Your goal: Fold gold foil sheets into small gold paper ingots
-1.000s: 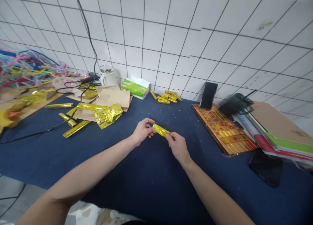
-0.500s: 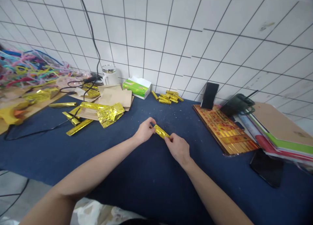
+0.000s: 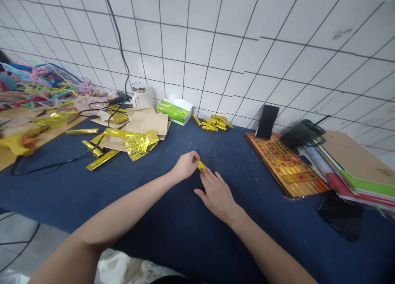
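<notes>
A small gold foil roll [image 3: 200, 165] lies on the dark blue tabletop in front of me, partly hidden by my fingers. My left hand [image 3: 185, 165] pinches its far left end between thumb and fingertips. Over its near end my right hand [image 3: 216, 193] lies flat, fingers stretched out and thumb spread apart. Several finished-looking gold rolls [image 3: 216, 123] lie in a pile near the wall. To the left are folded gold foil strips [image 3: 103, 160] and a crinkled gold foil sheet [image 3: 142, 145].
Brown paper [image 3: 148, 121], a tissue pack [image 3: 175, 110] and a white mug [image 3: 141, 96] stand left of centre. A black cable [image 3: 58, 164] crosses the left side. At right are a phone [image 3: 267, 121], a gold-red box [image 3: 286, 164] and a dark tablet-like slab [image 3: 341, 215].
My right hand has gone from gripping the roll's near end to lying flat over it with fingers extended. My left hand keeps its pinch.
</notes>
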The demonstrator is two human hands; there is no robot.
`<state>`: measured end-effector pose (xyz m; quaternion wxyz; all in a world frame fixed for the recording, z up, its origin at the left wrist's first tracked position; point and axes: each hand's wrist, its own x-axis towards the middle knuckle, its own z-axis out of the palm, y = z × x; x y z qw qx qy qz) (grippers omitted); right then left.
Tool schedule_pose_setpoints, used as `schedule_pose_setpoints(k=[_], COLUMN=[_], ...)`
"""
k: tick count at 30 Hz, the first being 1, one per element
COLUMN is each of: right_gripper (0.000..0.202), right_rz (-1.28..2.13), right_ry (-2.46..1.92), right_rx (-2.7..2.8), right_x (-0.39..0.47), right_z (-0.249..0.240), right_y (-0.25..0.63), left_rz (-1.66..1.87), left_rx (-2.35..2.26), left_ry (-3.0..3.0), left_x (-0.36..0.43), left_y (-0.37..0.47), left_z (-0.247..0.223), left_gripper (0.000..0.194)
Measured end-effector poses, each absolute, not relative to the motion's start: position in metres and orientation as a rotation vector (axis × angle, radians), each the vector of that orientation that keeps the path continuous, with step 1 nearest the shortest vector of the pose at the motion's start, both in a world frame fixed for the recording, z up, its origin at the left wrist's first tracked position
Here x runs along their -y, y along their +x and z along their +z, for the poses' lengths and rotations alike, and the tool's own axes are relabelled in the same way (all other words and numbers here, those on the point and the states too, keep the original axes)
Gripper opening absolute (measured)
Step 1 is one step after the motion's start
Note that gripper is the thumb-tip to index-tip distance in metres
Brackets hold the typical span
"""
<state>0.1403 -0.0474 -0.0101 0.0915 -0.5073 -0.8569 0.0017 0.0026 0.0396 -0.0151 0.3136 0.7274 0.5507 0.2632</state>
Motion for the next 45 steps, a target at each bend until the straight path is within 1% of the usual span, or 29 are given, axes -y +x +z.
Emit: schedule_pose_setpoints(k=[7, 9, 11, 12, 14, 18, 23, 26, 35, 40, 45], right_gripper=[0.056, 0.057, 0.057, 0.056, 0.057, 0.065, 0.063, 0.061, 0.057, 0.061, 0.061], right_rz=[0.068, 0.090, 0.115, 0.131, 0.172, 0.231, 0.240, 0.234, 0.166, 0.144, 0.154], right_ry=[-1.548, -1.549, -1.547, -1.542, -1.534, -1.540, -1.535, -1.553, -1.562, -1.556, -1.588], right_rx=[2.603, 2.602, 2.596, 2.590, 2.567, 2.515, 2.558, 2.589, 2.648, 2.687, 2.697], right_x=[0.048, 0.048, 0.047, 0.047, 0.047, 0.047, 0.048, 0.049, 0.069, 0.079, 0.084], right_z=[-0.007, -0.006, -0.006, -0.006, -0.007, -0.009, -0.009, -0.008, -0.008, -0.007, -0.006], right_y=[0.139, 0.139, 0.139, 0.138, 0.138, 0.139, 0.140, 0.142, 0.156, 0.160, 0.161], left_rz=[0.439, 0.430, 0.480, 0.482, 0.373, 0.084, 0.000, -0.011, 0.091, 0.117, 0.122], left_rx=[-1.613, -1.624, -1.466, -1.312, -1.056, -0.995, -0.964, -0.981, -0.990, -0.982, -0.988], left_ry=[2.374, 2.530, 2.656, 2.702, 2.738, 2.663, 2.681, 2.702, 2.745, 2.760, 2.776], left_x=[-0.031, -0.024, -0.015, -0.011, -0.005, -0.004, -0.010, -0.011, -0.010, -0.009, -0.008], left_y=[-0.002, -0.003, -0.002, -0.001, 0.001, -0.006, -0.019, -0.020, -0.019, -0.019, -0.019], left_z=[-0.004, 0.002, 0.006, 0.006, 0.005, -0.003, -0.008, -0.008, -0.015, -0.015, -0.017], left_gripper=[0.025, 0.028, 0.032, 0.034, 0.040, 0.062, 0.071, 0.074, 0.073, 0.076, 0.075])
